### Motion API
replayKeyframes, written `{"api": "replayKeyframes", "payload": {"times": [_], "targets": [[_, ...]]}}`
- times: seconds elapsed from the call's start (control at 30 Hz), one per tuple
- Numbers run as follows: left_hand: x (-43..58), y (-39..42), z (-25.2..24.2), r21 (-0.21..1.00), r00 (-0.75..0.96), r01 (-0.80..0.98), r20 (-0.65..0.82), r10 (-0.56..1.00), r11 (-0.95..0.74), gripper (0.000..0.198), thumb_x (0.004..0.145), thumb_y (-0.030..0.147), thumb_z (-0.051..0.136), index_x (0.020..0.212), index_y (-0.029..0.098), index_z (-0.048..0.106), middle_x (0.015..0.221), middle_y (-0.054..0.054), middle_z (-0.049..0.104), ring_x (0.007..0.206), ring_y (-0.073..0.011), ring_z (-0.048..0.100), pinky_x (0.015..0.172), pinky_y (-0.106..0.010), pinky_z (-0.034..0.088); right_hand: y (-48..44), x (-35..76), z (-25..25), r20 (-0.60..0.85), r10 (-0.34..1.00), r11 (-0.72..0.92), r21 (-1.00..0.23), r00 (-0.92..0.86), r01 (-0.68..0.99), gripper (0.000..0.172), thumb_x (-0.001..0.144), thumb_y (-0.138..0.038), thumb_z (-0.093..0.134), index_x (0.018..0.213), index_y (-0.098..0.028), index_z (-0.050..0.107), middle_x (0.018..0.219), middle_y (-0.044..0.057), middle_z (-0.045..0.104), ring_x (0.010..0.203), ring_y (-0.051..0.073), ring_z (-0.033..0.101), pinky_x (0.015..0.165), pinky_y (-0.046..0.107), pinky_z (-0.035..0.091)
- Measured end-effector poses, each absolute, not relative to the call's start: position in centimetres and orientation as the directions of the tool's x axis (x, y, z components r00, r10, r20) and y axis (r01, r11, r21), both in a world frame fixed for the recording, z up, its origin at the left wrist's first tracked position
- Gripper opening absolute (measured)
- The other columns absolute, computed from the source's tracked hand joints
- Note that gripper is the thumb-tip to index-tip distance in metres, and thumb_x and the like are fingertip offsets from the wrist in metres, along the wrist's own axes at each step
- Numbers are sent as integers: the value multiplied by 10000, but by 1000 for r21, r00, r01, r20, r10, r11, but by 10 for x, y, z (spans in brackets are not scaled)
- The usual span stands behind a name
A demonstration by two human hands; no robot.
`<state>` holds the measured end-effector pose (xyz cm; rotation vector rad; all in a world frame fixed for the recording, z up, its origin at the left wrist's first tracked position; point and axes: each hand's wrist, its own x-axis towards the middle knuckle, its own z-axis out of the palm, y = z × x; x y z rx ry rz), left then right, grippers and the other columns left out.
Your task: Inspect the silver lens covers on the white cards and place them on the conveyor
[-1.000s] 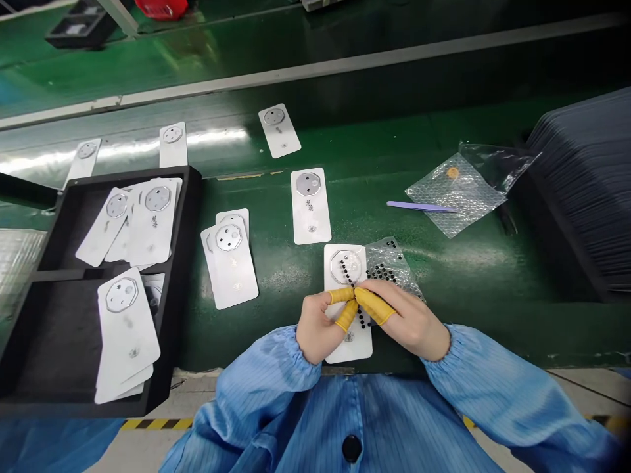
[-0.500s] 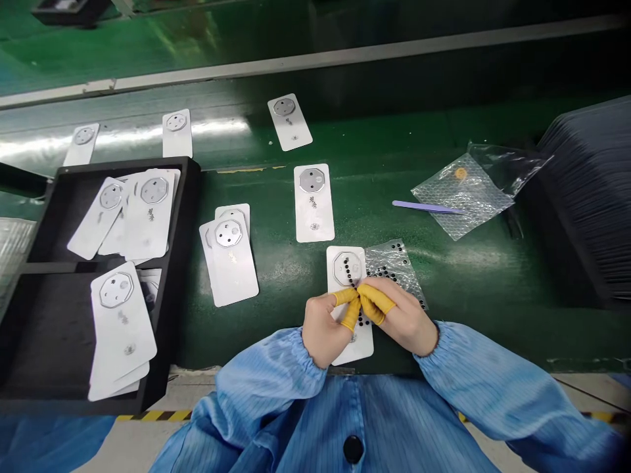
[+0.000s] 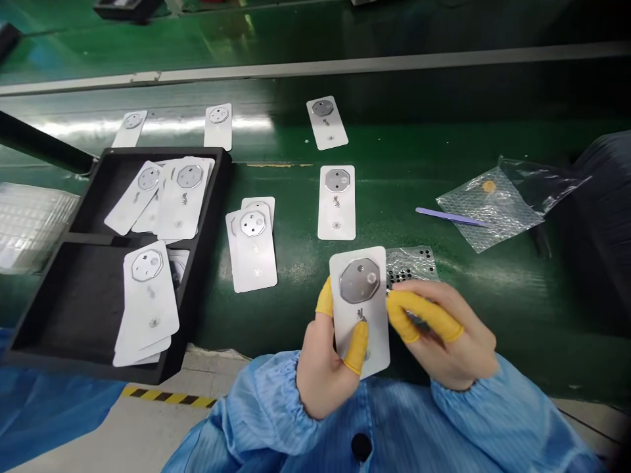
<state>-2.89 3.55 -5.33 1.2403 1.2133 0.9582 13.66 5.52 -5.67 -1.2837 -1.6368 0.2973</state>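
Note:
My left hand (image 3: 325,358), with yellow finger cots, grips a white card (image 3: 359,309) that bears an octagonal metal plate; the card is lifted off the green bench and tilted toward me. At the card's right edge my right hand (image 3: 441,335), also in yellow cots, has its fingers curled, touching that edge and lying over a clear sheet of small black dots (image 3: 411,266). Whether it holds anything is hidden.
A black two-compartment tray (image 3: 89,263) at the left holds several white cards. More cards lie on the green bench (image 3: 296,315) at centre (image 3: 336,202), left of centre (image 3: 254,244) and on the far belt. A bubble-wrap bag (image 3: 486,203) and purple stick (image 3: 451,217) lie right.
The card lay flat on the bench under both pinching hands; now my left hand has lifted it and my right hand has moved to its right edge. The view shifted.

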Motion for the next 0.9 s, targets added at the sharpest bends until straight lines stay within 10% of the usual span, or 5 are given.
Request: {"api": "replayKeyframes", "payload": {"times": [0.33, 0.53, 0.9], "targets": [[-18, 31, -47, 989, 194, 146, -14, 981, -15, 622, 850, 193, 587, 1412, 212, 320, 1363, -154, 535, 1168, -288, 593, 955, -385, 514, 43, 136, -50, 549, 809, 535, -542, -209, 648, 442, 823, -49, 561, 1254, -148, 547, 1117, 76, 666, 1037, 203, 626, 1026, 401, 489], [-16, 31, -47, 984, 176, 178, -6, 984, -26, 623, 862, 223, 574, 1424, 191, 306, 1336, -159, 560, 1165, -276, 597, 951, -367, 520, 41, 132, -52, 590, 736, 634, -427, -333, 645, 399, 885, -172, 491, 1264, -49, 517, 1296, 240, 509, 1230, 326, 495, 969, 514, 482], [-14, 34, -48, 979, 199, 197, 10, 980, -50, 723, 825, 122, 597, 1453, 263, 267, 1357, -102, 559, 1066, -234, 657, 934, -329, 528, 40, 130, -54, 564, 759, 606, -430, -325, 669, 528, 868, -169, 501, 1375, -51, 415, 1374, 252, 440, 1260, 367, 453, 946, 543, 493]]}}
